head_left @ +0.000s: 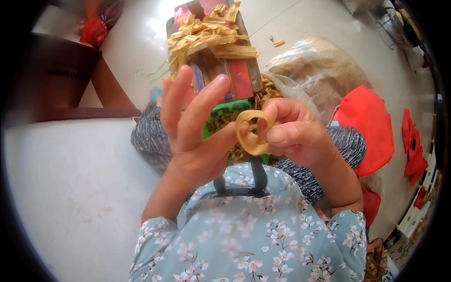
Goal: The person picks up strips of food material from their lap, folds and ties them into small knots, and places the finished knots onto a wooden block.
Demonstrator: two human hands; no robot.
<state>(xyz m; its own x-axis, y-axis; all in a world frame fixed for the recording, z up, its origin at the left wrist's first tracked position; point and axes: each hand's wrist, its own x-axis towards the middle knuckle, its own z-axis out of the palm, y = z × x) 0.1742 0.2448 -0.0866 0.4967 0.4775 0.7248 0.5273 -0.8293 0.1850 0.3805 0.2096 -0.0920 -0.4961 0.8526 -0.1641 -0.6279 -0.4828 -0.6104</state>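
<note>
My right hand point(296, 136) pinches a looped, ring-shaped tan strip point(251, 149) between thumb and fingers, above my lap. My left hand point(192, 136) is open, its fingers spread and raised, with the thumb tip touching the left side of the ring. Behind my hands, a worn wooden board point(238, 77) with red patches carries a heap of flat folded tan strips point(206, 37). Below it, partly hidden by my hands, sits a green container point(231, 105) full of small tan pieces.
A large clear plastic bag point(314, 66) of tan material lies at right, near red cloth items point(361, 131). Dark wooden furniture point(61, 80) stands at upper left beside a white surface point(70, 178). A few loose tan pieces point(279, 43) lie on the tiled floor point(282, 19).
</note>
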